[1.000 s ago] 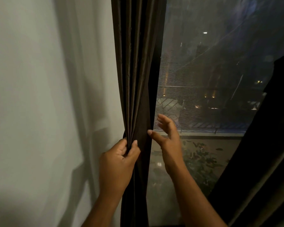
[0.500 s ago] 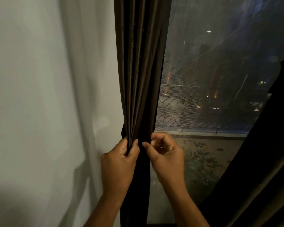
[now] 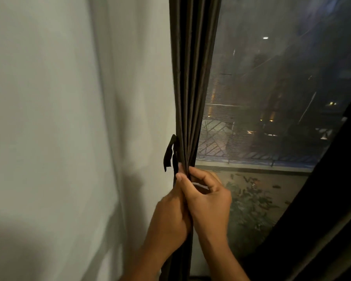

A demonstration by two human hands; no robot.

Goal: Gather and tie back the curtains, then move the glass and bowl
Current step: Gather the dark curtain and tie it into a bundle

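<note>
Curtain (image 3: 193, 82), dark and gathered into tight vertical pleats, is hanging between the pale wall (image 3: 49, 118) and the window (image 3: 282, 88), along the window's left edge. We are holding the bundle at its waist with both hands pressed together: our left hand (image 3: 170, 216) is gripping the folds from the wall side, and our right hand (image 3: 209, 203) is curling its fingers (image 3: 203, 177) round the window side, thumb pinching the fabric. Just above our left fingertips, a dark tie-back strap (image 3: 169, 153) is dangling loose against the wall-side edge of the curtain, not yet wrapped round it. A second dark curtain (image 3: 322, 199) is slanting across the lower right corner of the window. We judge that the gathering step is nearly done and the tying step is beginning. The next move is calling for one hand to keep the pleats squeezed while the other frees itself, catches the strap and leads it round the bundle. Glass and bowl are not showing in this view.
</note>
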